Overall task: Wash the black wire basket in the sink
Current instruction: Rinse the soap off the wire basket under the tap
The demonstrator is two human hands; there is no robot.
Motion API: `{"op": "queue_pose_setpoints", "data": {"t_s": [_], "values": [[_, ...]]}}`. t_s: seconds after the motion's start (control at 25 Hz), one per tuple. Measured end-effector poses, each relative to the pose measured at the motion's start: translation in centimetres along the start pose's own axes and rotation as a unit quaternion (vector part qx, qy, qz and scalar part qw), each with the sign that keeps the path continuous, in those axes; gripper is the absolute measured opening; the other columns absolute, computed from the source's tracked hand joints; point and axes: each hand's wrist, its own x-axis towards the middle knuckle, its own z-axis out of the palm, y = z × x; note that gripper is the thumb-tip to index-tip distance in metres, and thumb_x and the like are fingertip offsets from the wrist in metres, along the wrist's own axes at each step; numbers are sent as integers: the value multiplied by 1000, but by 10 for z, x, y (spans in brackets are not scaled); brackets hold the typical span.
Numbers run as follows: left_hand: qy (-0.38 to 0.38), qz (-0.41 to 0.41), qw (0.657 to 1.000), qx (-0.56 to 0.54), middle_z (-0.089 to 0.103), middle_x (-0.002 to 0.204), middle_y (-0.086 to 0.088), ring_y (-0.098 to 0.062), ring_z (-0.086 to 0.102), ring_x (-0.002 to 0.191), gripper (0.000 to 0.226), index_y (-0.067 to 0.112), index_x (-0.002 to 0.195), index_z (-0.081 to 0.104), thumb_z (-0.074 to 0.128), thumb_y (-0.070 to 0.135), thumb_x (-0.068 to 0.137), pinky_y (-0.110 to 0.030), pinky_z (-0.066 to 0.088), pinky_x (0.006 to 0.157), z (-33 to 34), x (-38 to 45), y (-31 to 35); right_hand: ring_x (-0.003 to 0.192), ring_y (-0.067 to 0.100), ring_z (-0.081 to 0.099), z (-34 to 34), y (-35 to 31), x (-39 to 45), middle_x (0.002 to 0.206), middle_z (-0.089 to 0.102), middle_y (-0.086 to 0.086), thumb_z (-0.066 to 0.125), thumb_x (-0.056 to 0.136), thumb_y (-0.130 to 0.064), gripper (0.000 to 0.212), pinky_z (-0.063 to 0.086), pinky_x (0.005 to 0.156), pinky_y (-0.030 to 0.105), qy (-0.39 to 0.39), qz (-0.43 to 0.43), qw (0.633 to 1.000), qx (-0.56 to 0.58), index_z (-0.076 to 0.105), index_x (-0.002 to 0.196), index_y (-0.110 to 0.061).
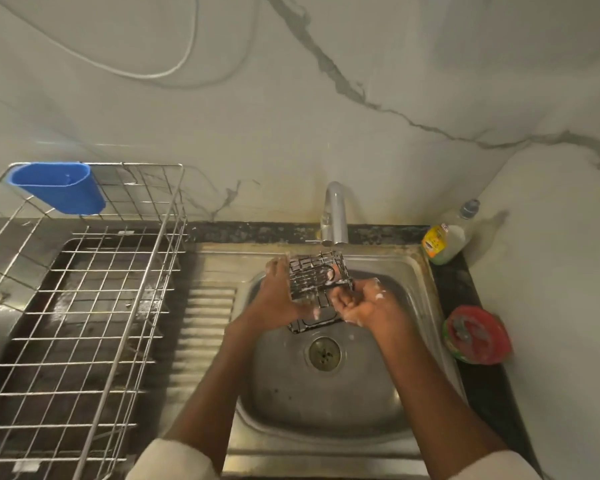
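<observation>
Black wire basket held over the steel sink, just in front of the tap, tilted with its far end up near the spout. Left hand on the basket's left side, fingers curled round the wire edge, thumb along the near side; gripping. Right hand at the basket's right near corner, fingers curled in against the wire with white suds on the knuckles; it appears to grip the basket, though the exact contact is hidden by the hand itself. Drain strainer lies below the basket, uncovered. White sleeve cuffs show at the bottom edge. On the table left of the sink: a silver wire dish rack with a blue plastic cup holder hung on its far rail. On the table right of the sink: a clear bottle with a yellow label, print too blurred to read, and a round red-lidded green tub. No brand name or other writing legible anywhere in view.
</observation>
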Motion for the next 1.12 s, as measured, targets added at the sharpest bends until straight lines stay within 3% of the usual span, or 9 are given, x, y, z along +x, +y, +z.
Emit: {"op": "queue_pose_setpoints", "data": {"t_s": [0.2, 0.36, 0.44, 0.52, 0.6, 0.76, 0.88, 1.0, 1.12], "values": [[-4, 14, 997, 77, 45, 151, -19, -43, 56, 135, 79, 13, 161, 31, 72, 10, 94, -56, 49, 114, 34, 25, 11, 52, 24, 65, -30, -5, 6, 77, 69, 19, 46, 104, -9, 18, 58, 46, 32, 34, -27, 999, 11, 57, 109, 4], [-79, 79, 990, 87, 27, 172, -22, -42, 34, 157, 99, 16, 171, 17, 58, -18, 88, -54, 35, 128, 52, 44, 27, 56, 33, 72, -68, -23, -6, 88, 71, 25, 54, 105, -22, 28, 62, 51, 41, 40, -41, 998, 6, 60, 111, 5], [-88, 100, 987, 88, 27, 173, -20, -40, 31, 159, 100, 17, 171, 15, 58, -19, 89, -53, 32, 129, 54, 55, 33, 72, 34, 72, -88, -21, -3, 93, 71, 20, 68, 97, -42, 37, 61, 59, 41, 55, -117, 982, -136, 63, 107, -7], [-93, 121, 984, 95, 29, 174, -15, -37, 31, 160, 97, 20, 171, 18, 62, -16, 91, -54, 31, 130, 55, 69, 36, 81, 27, 66, -105, -26, 4, 94, 70, 9, 70, 86, -64, 47, 58, 72, 45, 111, -303, 900, -293, 65, 106, -23], [-107, 130, 981, 92, 36, 171, -12, -36, 37, 157, 95, 22, 169, 25, 61, -17, 90, -51, 35, 128, 52, 83, 36, 114, 22, 62, -110, -36, -1, 129, 64, 0, 69, 72, -81, 73, 51, 102, 52, 81, -406, 801, -433, 61, 130, -36], [-134, 105, 983, 67, 44, 165, -16, -35, 44, 152, 83, 11, 166, 36, 55, -21, 92, -32, 37, 123, 42, 94, 47, 134, 7, 30, -98, -47, -9, 154, 30, -11, 88, 79, -36, 113, 32, 108, 25, -45, -375, 735, -564, 14, 163, -22], [-150, 114, 982, -31, 51, 150, -9, -25, 51, 140, 69, 0, 158, 45, 63, -20, 94, -7, 35, 107, 34, 90, 51, 123, 10, 57, -89, -58, 16, 148, 46, -4, 90, 75, -8, 104, 51, 87, 11, -24, -425, 723, -543, 29, 157, -24], [-246, 37, 960, -130, 43, 165, -7, -26, 43, 148, 74, 16, 162, 47, 63, -9, 94, -29, 34, 114, 19, 85, 37, 99, 17, 71, -77, -61, 34, 120, 68, 4, 83, 76, 0, 77, 57, 71, 24, 17, -417, 745, -520, 49, 142, -19], [-206, -80, 869, -442, 55, 156, -10, -31, 54, 133, 64, 18, 142, 67, 65, 8, 78, -46, 40, 111, 19, 73, 23, 96, 24, 70, -63, -50, 39, 112, 71, 5, 80, 78, -5, 70, 58, 79, 39, 45, -400, 790, -463, 52, 141, -14]]}}
